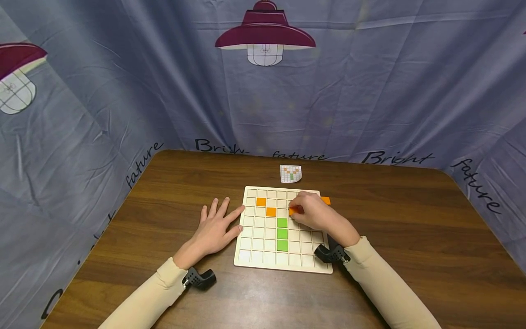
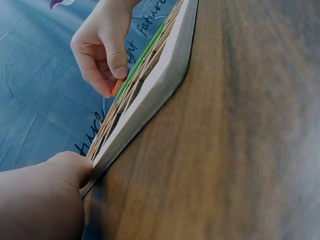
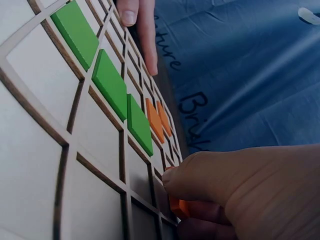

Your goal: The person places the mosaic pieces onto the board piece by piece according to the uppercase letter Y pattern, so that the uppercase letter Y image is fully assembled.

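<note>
A pale wooden grid board lies on the table. My right hand pinches an orange square tile between thumb and fingers, over a cell right of the board's middle. Three green tiles sit in a column of cells. Up and left of them, two orange tiles lie in cells on a diagonal. My left hand lies with fingers spread beside the board, its index finger and thumb touching the left edge. Another orange tile shows at the board's upper right edge, partly behind the right hand.
A small paper card with a printed grid of orange and green squares lies beyond the board. The brown wooden table extends to both sides. A blue-grey curtain hangs behind it and along the sides.
</note>
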Demonstrator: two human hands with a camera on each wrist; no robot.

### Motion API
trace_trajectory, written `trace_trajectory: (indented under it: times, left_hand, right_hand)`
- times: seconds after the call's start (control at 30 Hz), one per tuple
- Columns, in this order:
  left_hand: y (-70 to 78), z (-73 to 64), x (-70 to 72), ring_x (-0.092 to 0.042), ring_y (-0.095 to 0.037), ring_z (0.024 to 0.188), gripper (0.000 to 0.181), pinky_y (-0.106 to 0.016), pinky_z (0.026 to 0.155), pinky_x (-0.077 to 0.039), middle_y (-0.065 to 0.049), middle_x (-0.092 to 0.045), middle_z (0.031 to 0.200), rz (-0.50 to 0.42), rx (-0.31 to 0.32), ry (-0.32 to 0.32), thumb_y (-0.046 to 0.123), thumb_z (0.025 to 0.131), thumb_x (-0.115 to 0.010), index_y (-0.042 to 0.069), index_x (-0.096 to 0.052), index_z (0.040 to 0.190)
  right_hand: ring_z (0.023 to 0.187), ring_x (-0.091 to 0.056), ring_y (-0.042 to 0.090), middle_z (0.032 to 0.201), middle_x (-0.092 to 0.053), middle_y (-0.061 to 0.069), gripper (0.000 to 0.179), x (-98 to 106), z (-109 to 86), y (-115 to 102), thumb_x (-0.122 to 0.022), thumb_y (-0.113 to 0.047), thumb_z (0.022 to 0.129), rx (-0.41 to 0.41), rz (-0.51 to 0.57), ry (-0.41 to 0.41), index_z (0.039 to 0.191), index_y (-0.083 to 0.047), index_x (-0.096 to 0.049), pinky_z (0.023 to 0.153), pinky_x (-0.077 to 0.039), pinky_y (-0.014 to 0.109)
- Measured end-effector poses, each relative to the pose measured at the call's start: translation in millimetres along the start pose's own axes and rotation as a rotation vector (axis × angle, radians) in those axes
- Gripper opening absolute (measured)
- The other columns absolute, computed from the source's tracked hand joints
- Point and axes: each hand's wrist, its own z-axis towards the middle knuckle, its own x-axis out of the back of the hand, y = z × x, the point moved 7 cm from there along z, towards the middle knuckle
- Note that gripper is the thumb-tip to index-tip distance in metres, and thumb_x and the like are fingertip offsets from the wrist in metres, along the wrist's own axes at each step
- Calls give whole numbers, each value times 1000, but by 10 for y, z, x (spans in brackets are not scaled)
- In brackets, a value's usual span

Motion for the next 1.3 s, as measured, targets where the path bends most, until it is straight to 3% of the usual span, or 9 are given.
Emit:
trace_trajectory:
  times: [0.23,1.3]
  left_hand:
    - [1,-3,4,-10,-56,154,57,-79,116,-8,-26,-22,168,-3,-2,-1,45,104,-52,27,-42,158]
    - [-2,9,4,-11,-57,154,58,-79,116,-8,-26,-22,167,6,-3,-2,45,104,-52,27,-42,158]
  right_hand:
    - [72,-49,10,81,-66,3,15,-29,4,-3,-76,-2,81,3,-8,-21,96,-4,-79,67,-41,24]
    - [73,-49,10,80,-63,2,17,-51,2,0,-74,-1,79,-3,3,-12,96,-3,-78,67,-41,23]
